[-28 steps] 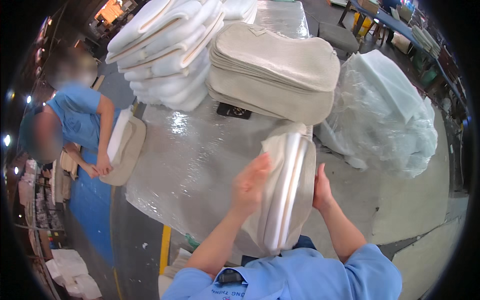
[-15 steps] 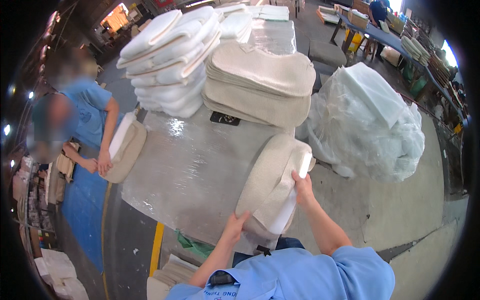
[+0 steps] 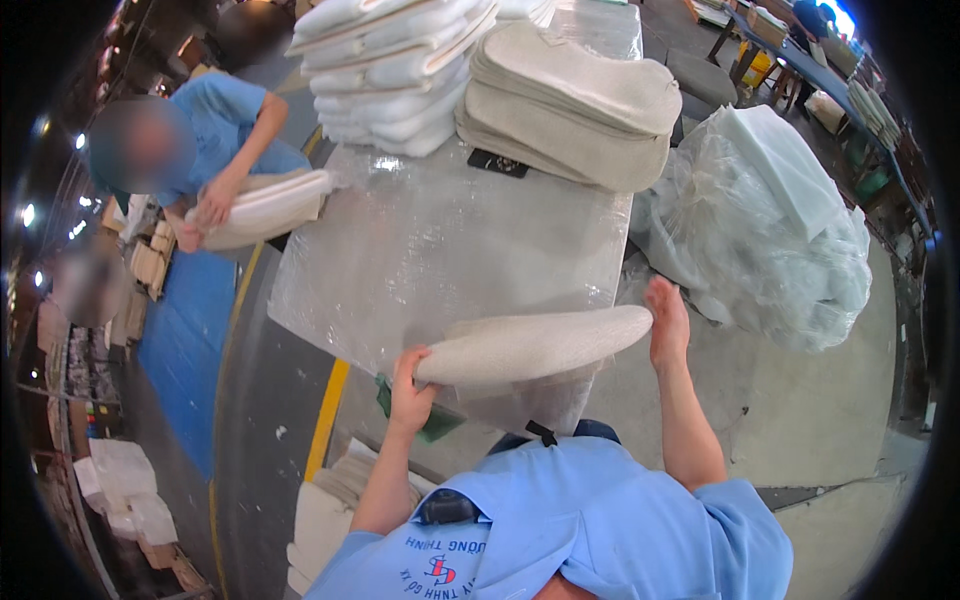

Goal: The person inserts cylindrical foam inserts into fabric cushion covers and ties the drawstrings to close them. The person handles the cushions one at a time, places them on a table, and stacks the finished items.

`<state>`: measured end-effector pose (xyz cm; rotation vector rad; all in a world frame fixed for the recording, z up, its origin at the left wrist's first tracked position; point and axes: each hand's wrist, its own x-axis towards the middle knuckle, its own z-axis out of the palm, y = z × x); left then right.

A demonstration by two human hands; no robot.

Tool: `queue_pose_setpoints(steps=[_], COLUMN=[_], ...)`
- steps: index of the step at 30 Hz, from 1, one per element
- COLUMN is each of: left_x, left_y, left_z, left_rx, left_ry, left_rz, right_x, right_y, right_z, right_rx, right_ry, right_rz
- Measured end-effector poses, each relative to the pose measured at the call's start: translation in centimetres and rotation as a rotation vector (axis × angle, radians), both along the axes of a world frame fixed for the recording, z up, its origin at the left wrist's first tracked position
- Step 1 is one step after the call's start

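A beige fabric cushion stands on its long edge at the near end of the plastic-covered table. Its left end is gripped by my left hand, thumb and fingers closed round it. My right hand is upright beside the cushion's right tip, fingers stretched out and holding nothing; whether the palm touches the tip I cannot tell. No white padding shows from this side. Farther back on the table lies a stack of beige fabric covers, with a tall pile of folded white padding to its left.
A co-worker at the left handles another beige piece with white padding. A big clear plastic bag of white material sits right of the table. Beige pieces are stacked low at my left. A dark flat item lies by the covers.
The cushion has turned from slanting, with white padding showing, to lying crosswise on edge. My right hand has let go and opened. The co-worker has lifted and turned their piece.
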<state>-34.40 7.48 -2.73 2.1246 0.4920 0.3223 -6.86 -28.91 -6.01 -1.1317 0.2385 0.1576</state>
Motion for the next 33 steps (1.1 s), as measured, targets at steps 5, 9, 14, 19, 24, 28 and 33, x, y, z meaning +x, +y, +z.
queue_pose_setpoints(steps=[5, 9, 14, 19, 24, 28, 33], left_x=[2.4, 0.3, -5.7, -0.2, 9.6, 13.6, 14.5], left_y=[-0.3, 0.0, -2.1, 2.1, 2.4, -1.6, -1.7], left_z=[0.4, 2.1, 2.7, 3.0, -1.1, -2.8, -3.8], left_rx=[-0.377, -0.131, -0.063, -0.233, 0.207, 0.289, 0.33], left_ry=[-0.084, -0.098, -0.086, 0.495, 0.798, 0.867, 0.871], left_rz=[0.079, -0.017, -0.149, -0.246, -0.576, -0.715, -0.734], right_x=[2.3, -1.0, -7.3, -6.9, -1.5, 1.6, 1.0], right_y=[2.8, 1.7, -2.0, -3.3, -0.4, 5.1, 8.9], right_z=[3.1, 4.0, 1.7, 2.9, 4.9, 3.7, -0.7], right_rx=[-0.237, -0.179, -0.264, -0.368, -0.634, -1.199, -1.489], right_ry=[-0.138, -0.174, -0.058, -0.02, 0.034, -0.192, -0.439], right_rz=[0.32, 0.268, 0.291, 0.529, 1.041, 1.399, 1.609])
